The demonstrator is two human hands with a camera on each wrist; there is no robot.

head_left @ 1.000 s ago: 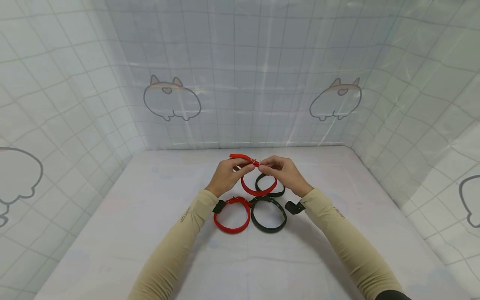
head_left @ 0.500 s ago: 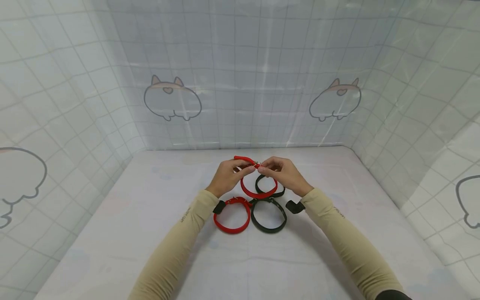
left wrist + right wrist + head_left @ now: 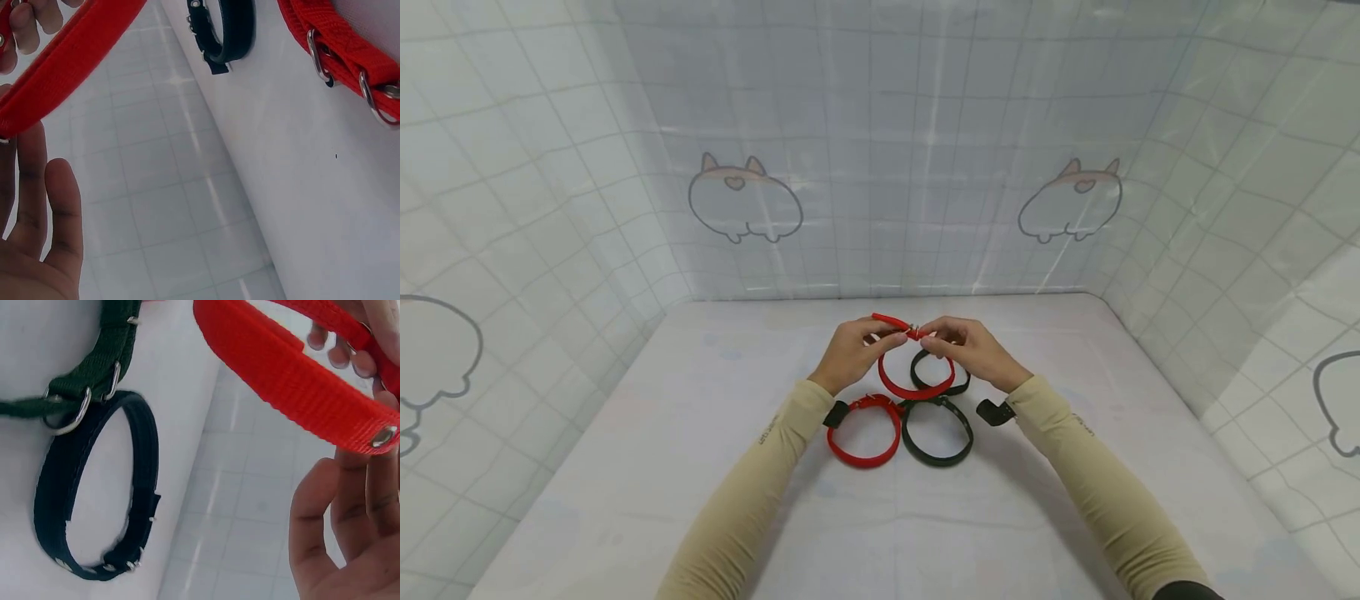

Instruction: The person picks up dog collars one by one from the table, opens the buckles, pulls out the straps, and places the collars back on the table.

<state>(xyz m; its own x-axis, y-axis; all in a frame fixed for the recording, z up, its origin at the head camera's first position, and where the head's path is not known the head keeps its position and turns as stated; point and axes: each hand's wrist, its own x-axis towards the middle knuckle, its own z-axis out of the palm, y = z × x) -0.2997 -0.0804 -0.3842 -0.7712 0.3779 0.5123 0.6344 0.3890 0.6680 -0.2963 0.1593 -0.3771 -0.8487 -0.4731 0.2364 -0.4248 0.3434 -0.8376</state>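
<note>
Both hands hold a red webbing dog collar (image 3: 917,395) above the table, its loop hanging below the fingers. My left hand (image 3: 852,352) pinches it at the left of the metal buckle, and the strap's free end (image 3: 889,320) sticks out over that hand. My right hand (image 3: 976,350) pinches the band just right of the buckle. In the right wrist view a metal eyelet (image 3: 383,436) shows on the red band near the right fingers. From the left wrist the wide red band (image 3: 81,62) crosses above the left fingers (image 3: 62,206).
A second red collar (image 3: 862,463) with metal D-rings lies on the white table (image 3: 737,400) nearer me. Right of it lies a dark green collar (image 3: 937,461), and behind that a darker collar (image 3: 957,388), partly overlapped by the held one. Tile-patterned sheeting (image 3: 880,167) rises at the back and sides.
The strap's free end has slid rightward, so less sticks out past the left hand. The right hand has shifted slightly right and down. The collars on the table stay put.
</note>
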